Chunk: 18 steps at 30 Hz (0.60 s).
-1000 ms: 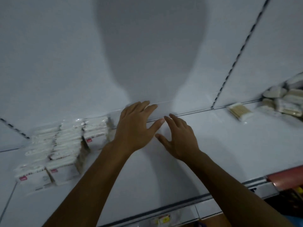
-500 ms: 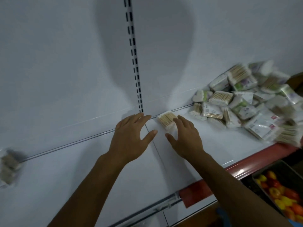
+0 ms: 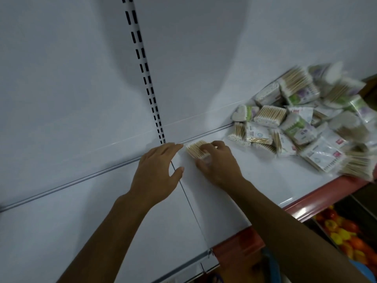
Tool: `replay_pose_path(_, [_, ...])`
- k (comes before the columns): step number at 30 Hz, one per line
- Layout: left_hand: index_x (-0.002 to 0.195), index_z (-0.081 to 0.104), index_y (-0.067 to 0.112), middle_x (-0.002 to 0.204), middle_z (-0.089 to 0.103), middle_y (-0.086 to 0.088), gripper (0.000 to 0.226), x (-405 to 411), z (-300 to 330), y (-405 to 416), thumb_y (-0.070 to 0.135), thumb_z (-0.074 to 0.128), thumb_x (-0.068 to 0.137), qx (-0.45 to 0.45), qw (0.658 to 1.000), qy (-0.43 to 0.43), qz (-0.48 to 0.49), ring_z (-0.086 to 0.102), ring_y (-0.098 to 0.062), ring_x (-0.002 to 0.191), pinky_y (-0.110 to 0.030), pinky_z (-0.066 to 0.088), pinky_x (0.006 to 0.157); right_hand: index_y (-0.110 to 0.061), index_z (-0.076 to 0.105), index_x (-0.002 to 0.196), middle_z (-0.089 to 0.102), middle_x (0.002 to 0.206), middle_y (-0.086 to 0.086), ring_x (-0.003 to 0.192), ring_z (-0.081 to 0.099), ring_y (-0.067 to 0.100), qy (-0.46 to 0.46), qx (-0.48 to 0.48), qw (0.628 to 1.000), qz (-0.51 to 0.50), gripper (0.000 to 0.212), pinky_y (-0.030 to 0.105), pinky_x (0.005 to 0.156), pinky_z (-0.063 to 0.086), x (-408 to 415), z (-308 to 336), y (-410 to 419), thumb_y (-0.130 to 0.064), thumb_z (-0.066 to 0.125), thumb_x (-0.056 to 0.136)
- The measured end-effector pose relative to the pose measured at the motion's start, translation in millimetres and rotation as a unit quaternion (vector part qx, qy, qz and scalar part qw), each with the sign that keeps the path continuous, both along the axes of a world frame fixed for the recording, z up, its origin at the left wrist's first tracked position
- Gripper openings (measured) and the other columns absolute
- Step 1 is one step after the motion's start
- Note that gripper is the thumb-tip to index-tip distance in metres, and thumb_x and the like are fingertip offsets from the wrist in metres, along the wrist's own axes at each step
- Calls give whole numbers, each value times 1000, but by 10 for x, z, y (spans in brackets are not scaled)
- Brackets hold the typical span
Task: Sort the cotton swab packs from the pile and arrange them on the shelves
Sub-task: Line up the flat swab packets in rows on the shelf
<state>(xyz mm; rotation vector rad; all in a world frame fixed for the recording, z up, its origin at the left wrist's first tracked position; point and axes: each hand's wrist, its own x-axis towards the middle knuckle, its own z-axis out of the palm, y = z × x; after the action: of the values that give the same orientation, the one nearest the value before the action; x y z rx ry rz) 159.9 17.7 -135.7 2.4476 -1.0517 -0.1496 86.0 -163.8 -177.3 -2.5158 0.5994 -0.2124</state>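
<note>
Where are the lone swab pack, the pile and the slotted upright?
lone swab pack (image 3: pixel 195 149), head view: wooden sticks left of the fingers.
pile (image 3: pixel 302 121), head view: a green-labelled pack mid-heap.
slotted upright (image 3: pixel 142 64), head view: its slotted strip.

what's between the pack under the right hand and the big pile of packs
Nothing: the head view shows only bare white shelf between the lone swab pack under the right hand and the pile.
</note>
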Motion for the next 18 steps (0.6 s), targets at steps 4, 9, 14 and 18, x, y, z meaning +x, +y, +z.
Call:
replay_pose_path(4, [151, 32, 26, 156, 35, 2, 70, -16, -50, -230, 29, 67, 91, 7, 999, 11, -44, 35, -21, 142, -45, 33, 115, -21, 72, 108, 65, 113, -3, 109, 53, 10, -101, 101, 989, -36, 50, 27, 88, 45, -156, 153, -54, -58, 48, 85])
replay_pose_path(9, [141, 45, 27, 137, 55, 2, 51, -153, -65, -561, 27, 64, 93, 2, 998, 29, -63, 58, -20, 118, -40, 52, 94, -22, 75, 93, 72, 90, -8, 85, 64, 3, -117, 157, 980, -31, 43, 24, 73, 44, -463, 438, -110, -53, 46, 98])
replay_pose_path(14, [104, 57, 15, 98, 66, -4, 16, -161, -19, -847, 27, 60, 95, -34, 997, 42, -56, 62, -23, 86, -35, 50, 70, -15, 65, 105, 67, 99, -3, 92, 62, 11, -195, 134, 965, -111, 54, 29, 78, 50, -653, 469, -400, -56, 31, 98])
replay_pose_path(18, [112, 59, 15, 114, 69, -3, 25, -198, 39, -1066, 34, 61, 95, -73, 995, 63, -40, 67, -24, 98, -44, 58, 78, -8, 58, 120, 60, 118, 13, 105, 58, 32, -90, -184, 961, -183, 44, 41, 84, 48, -859, 274, -869, -33, 71, 86])
